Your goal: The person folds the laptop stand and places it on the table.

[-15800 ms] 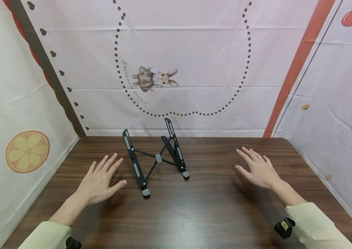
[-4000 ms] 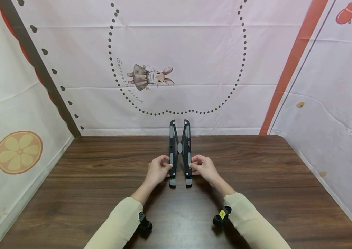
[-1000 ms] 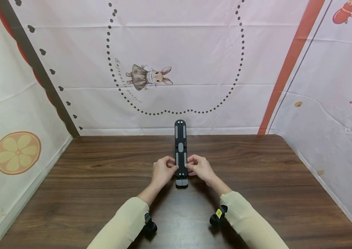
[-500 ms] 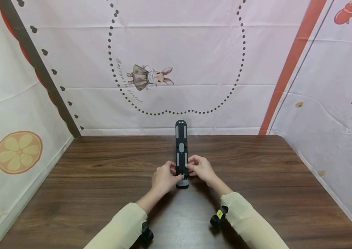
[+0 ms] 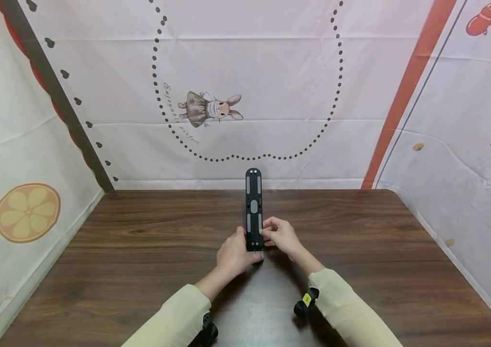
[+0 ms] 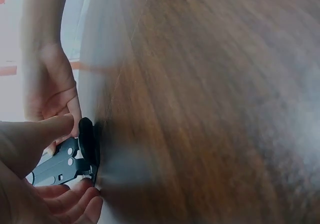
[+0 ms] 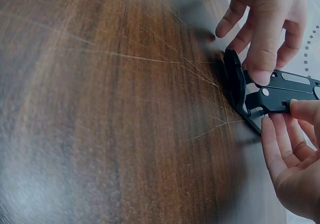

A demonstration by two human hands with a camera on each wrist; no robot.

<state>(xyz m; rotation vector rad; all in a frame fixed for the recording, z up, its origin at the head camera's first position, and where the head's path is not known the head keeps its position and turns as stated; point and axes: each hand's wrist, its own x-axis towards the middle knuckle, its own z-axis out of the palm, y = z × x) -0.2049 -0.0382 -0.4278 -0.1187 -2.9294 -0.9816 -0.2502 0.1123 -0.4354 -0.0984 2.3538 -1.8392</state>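
Note:
A black folding laptop stand with grey pads is folded into one narrow bar, pointing away from me in the middle of the table. My left hand grips its near end, the thumb lying across the grey-padded foot, which it partly hides. On the right edge, higher up, my right hand pinches the bar between thumb and fingers. In the right wrist view the left thumb presses the stand from above, beside the raised black foot lip. The left wrist view shows fingers of both hands around the stand.
The brown wooden table surrounds the stand. Behind it hangs a white printed cloth with a rabbit picture; similar cloth covers both sides. A small black camera sits at the right wrist, another at the left.
The stand was spread in an X at first, then both hands brought its arms together. Lately my left hand has slid down to the near foot, while the right stays nearly in place.

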